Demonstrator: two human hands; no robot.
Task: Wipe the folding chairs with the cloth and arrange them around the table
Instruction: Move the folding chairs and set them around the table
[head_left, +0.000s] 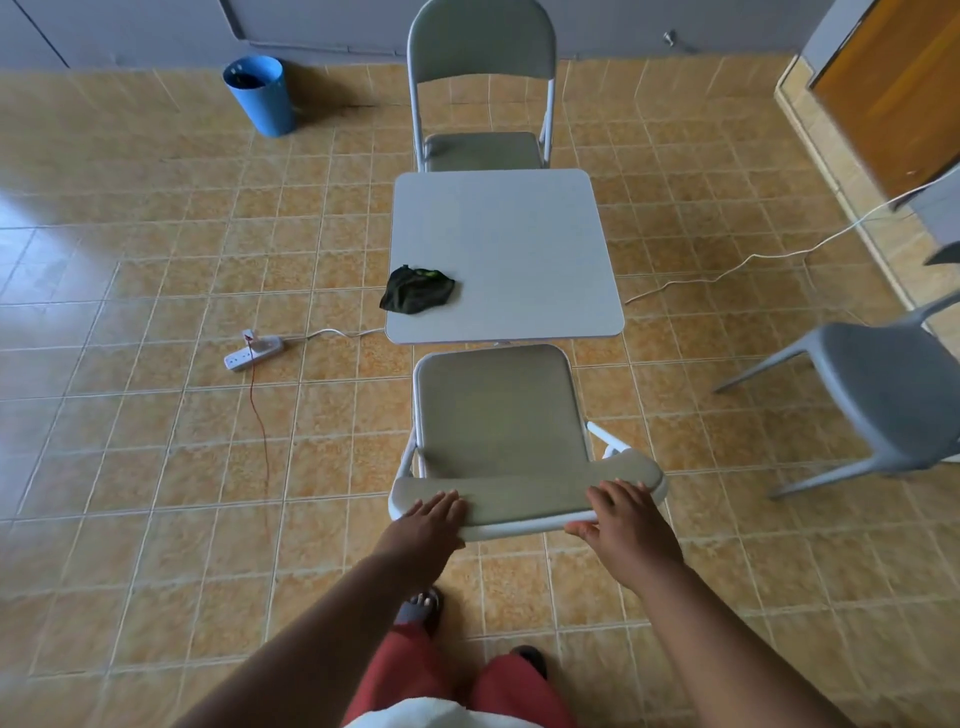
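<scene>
A grey folding chair (498, 410) stands unfolded in front of me, its seat facing the square grey table (509, 234). Both hands rest on top of its backrest. My left hand (428, 519) lies flat with fingers extended on the left end. At the right end, my right hand (621, 519) curls over the backrest, thumb under its rim. A second folding chair (480, 78) stands at the table's far side. The dark crumpled cloth (417, 290) lies on the table's near left corner, apart from both hands.
A grey plastic chair (883, 400) stands to the right. A white power strip (253, 353) with white and red cables lies on the tiled floor at left. A blue bin (260, 93) stands by the far wall. A white cable (753, 260) runs across the floor at right.
</scene>
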